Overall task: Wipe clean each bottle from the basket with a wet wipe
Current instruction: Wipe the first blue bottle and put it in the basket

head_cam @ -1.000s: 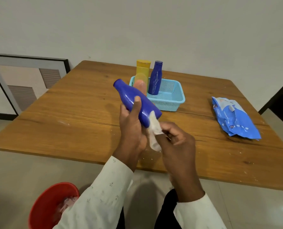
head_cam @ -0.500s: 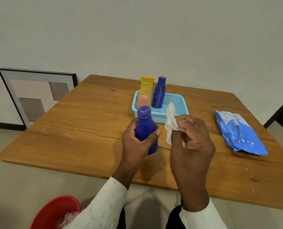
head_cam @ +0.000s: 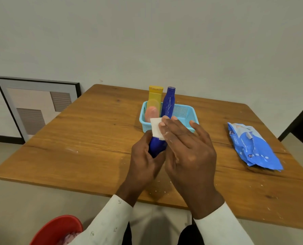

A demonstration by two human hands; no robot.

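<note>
My left hand (head_cam: 143,161) grips a dark blue bottle (head_cam: 156,147) upright above the wooden table (head_cam: 76,147). My right hand (head_cam: 187,152) lays its extended fingers over a white wet wipe (head_cam: 156,128), pressing it on the bottle's top; its thumb is hidden. Just behind stands a light blue basket (head_cam: 184,112). It holds a second blue bottle (head_cam: 168,103), a yellow bottle (head_cam: 155,94) and a pink bottle (head_cam: 151,113), all at its left end.
A blue pack of wipes (head_cam: 251,147) lies on the table's right side. A red bin (head_cam: 57,228) with used wipes stands on the floor at lower left. A framed picture (head_cam: 36,105) leans on the wall to the left.
The bottle went from tilted to upright in my left hand. My right hand lifted the wipe from the bottle's base, then brought it over the bottle's top.
</note>
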